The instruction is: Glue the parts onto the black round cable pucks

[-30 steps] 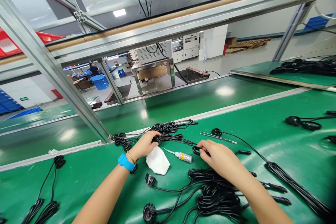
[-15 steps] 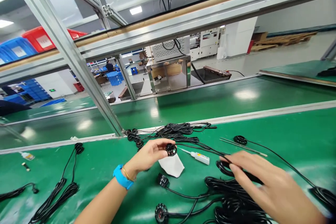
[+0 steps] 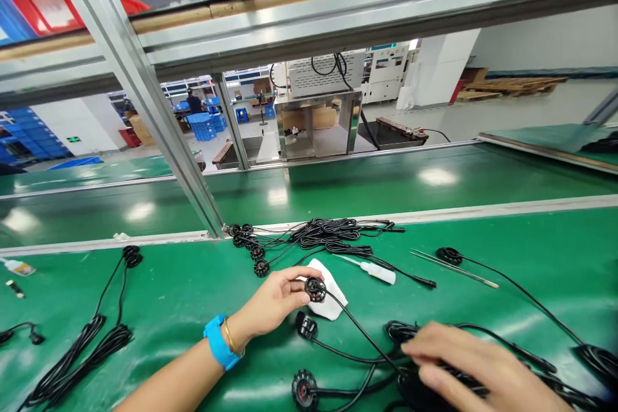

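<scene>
My left hand (image 3: 277, 296), with a blue band at its wrist, pinches a black round spoked cable head (image 3: 315, 289) between thumb and fingers. From it a black cable (image 3: 364, 333) runs down to the right into a pile of black coiled cables (image 3: 410, 383). My right hand (image 3: 473, 364) lies over that pile, fingers stretched and slightly blurred, the thumb apart from them. A white cloth or paper (image 3: 333, 299) sits just behind the held head. Two more cable heads lie below it: a black one (image 3: 306, 325) and a spoked one with a reddish centre (image 3: 305, 391).
Behind my hands lie bundled cables (image 3: 328, 232) with several round heads, a white needle-tipped bottle (image 3: 379, 272) and thin metal rods (image 3: 456, 268). Another coiled cable (image 3: 82, 360) is at left. A metal post (image 3: 159, 103) rises from the green table (image 3: 193, 283).
The cable from the held head now slopes down instead of stretching across to my right hand. My right hand has come down onto the cable pile, and a coil lies there.
</scene>
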Action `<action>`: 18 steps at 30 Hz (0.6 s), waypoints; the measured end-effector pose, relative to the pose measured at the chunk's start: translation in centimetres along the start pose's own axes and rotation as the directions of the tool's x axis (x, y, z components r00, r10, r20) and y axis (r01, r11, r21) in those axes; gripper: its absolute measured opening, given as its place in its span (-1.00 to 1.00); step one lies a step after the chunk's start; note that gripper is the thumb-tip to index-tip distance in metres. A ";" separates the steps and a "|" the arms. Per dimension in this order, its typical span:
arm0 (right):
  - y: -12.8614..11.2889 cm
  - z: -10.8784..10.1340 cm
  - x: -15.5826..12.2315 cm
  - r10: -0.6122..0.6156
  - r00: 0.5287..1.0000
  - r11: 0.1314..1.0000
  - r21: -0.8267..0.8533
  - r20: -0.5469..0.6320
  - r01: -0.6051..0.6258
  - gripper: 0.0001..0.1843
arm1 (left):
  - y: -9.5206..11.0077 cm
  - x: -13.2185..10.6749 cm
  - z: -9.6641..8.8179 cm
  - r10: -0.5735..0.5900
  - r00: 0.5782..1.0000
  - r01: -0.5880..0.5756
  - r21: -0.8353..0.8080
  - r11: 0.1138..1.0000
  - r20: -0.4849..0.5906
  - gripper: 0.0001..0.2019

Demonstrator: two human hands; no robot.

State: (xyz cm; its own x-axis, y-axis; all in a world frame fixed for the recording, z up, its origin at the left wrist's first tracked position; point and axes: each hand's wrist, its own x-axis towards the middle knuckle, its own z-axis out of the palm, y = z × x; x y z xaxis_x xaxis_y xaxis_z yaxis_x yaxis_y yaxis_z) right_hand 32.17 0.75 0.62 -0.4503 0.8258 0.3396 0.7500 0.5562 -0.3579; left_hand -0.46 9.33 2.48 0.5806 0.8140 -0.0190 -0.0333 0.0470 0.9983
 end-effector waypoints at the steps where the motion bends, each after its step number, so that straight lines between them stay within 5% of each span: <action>1: 0.4 -0.3 1.2 0.037 0.999 0.999 0.018 0.022 -0.038 -0.76 | -0.2 -0.1 0.0 -0.003 1.000 0.003 -0.006 1.000 0.002 -0.60; 8: 5.0 1.8 8.7 0.105 0.994 0.896 -0.436 0.013 -0.089 -0.78 | -1.1 -0.3 0.2 -0.018 1.000 0.019 -0.045 0.999 0.007 -0.61; 18: 4.5 2.3 7.7 0.066 0.998 0.958 -0.280 0.009 -0.061 -0.77 | -1.7 -2.4 -0.1 0.037 0.995 -0.018 0.201 0.979 -0.094 -0.64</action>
State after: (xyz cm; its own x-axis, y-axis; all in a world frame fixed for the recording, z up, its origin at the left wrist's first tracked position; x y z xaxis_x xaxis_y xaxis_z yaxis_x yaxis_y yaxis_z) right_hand 30.97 9.86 -0.34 -0.4039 0.8616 0.3075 0.8818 0.4561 -0.1198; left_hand -1.84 7.36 0.80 0.4999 0.8660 0.0132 0.1210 -0.0849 0.9890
